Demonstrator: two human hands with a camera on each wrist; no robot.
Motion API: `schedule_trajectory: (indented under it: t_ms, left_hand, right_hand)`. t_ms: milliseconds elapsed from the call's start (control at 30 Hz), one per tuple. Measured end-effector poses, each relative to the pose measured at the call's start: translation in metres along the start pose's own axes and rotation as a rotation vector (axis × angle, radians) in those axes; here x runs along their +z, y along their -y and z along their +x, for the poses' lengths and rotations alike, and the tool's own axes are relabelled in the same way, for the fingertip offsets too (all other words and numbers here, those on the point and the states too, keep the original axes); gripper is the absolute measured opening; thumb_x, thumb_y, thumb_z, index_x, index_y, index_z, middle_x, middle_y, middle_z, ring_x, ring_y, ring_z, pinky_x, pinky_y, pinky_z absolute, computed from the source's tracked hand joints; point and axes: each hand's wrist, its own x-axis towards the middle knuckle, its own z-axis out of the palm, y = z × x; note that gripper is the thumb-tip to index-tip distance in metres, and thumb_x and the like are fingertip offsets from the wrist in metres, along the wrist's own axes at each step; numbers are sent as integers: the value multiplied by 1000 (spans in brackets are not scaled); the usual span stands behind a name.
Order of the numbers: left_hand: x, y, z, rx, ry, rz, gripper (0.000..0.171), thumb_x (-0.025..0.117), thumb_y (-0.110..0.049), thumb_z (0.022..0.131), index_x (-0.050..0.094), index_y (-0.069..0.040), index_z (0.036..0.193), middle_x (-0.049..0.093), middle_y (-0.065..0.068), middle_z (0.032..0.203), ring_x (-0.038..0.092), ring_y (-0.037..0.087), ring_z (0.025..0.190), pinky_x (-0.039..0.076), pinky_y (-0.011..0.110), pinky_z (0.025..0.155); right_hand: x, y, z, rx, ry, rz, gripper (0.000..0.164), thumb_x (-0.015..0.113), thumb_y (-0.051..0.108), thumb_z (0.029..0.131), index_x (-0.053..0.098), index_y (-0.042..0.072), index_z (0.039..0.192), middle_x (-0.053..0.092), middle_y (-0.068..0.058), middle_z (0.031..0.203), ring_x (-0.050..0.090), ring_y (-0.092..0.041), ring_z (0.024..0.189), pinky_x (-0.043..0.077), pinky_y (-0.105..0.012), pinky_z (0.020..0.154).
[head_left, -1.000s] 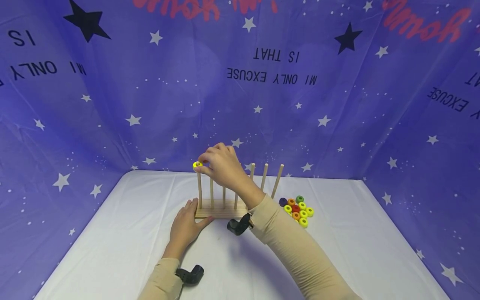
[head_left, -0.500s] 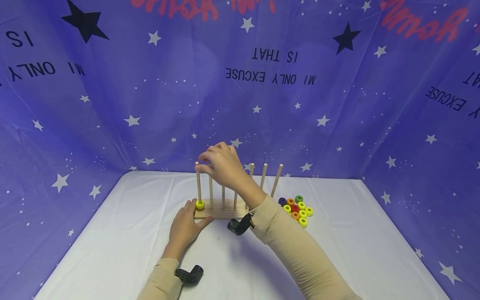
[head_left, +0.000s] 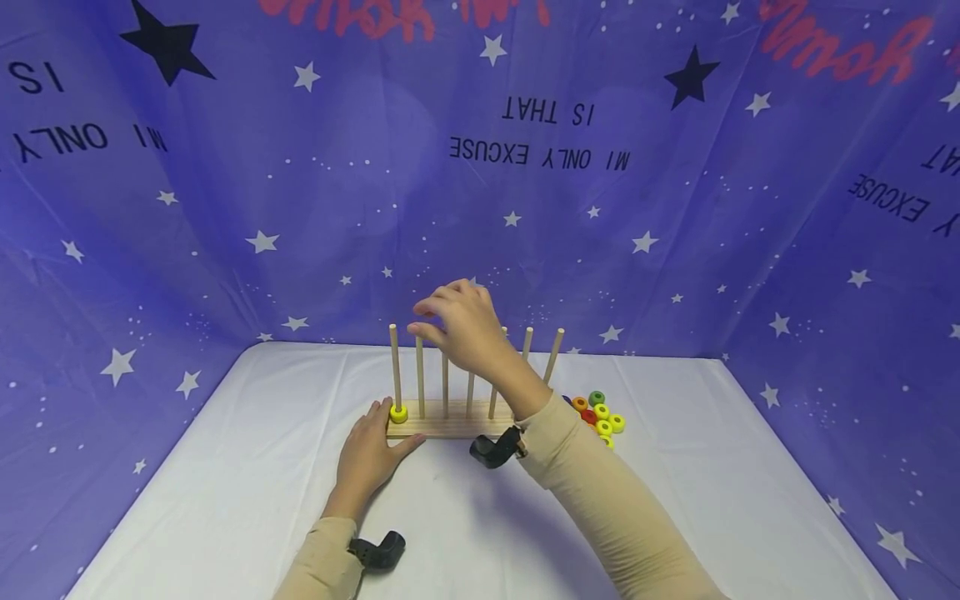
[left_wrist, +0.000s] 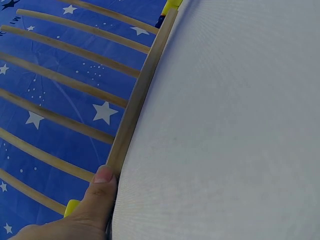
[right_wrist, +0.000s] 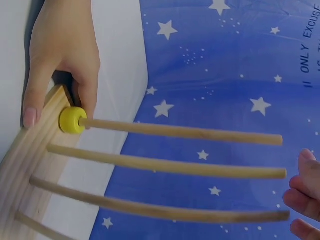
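A wooden peg board (head_left: 450, 427) with a row of several upright pegs stands on the table. At its left end my left hand (head_left: 367, 450) grips the base, the thumb (left_wrist: 103, 175) along the front edge and the fingers round the other side. One yellow bead (head_left: 399, 414) sits at the bottom of the leftmost peg, seen close up in the right wrist view. My right hand (head_left: 465, 329) hovers at the tops of the pegs near the second one, fingers loosely bent and apart, holding nothing. It hides parts of the middle pegs.
To the right of the board lies a loose group of yellow, red, orange and green beads (head_left: 602, 412), partly hidden by my right sleeve (head_left: 592, 475). A white cloth covers the table (head_left: 225, 492). A blue starry curtain (head_left: 375, 208) surrounds it on the back and sides.
The yellow bead was let go at the top of the leftmost peg and dropped to the base. My right hand then moved right, off that peg. My left hand stayed put.
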Motion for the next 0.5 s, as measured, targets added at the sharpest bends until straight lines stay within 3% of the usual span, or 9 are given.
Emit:
schedule_trajectory:
  t_ms: [267,500]
  left_hand:
    - [1,0,0,0,0,-5,95,73,-57,83,37,-2,151,39,27,153,39,49,140,33,62,116]
    - [2,1,1,-3,10,-4,96,73,-57,83,35,-1,152,38,26,154,36,47,143,30,60,118]
  right_hand:
    - [-22,-17,-15,-3,-86,29,31,63,41,96,72,19,117,70,6,109,52,-23,122,39,-48,106]
    - [-47,-43,-41,15,-198,96,29,67,35,95,72,16,116,70,-1,113,51,-25,119,37,-49,105]
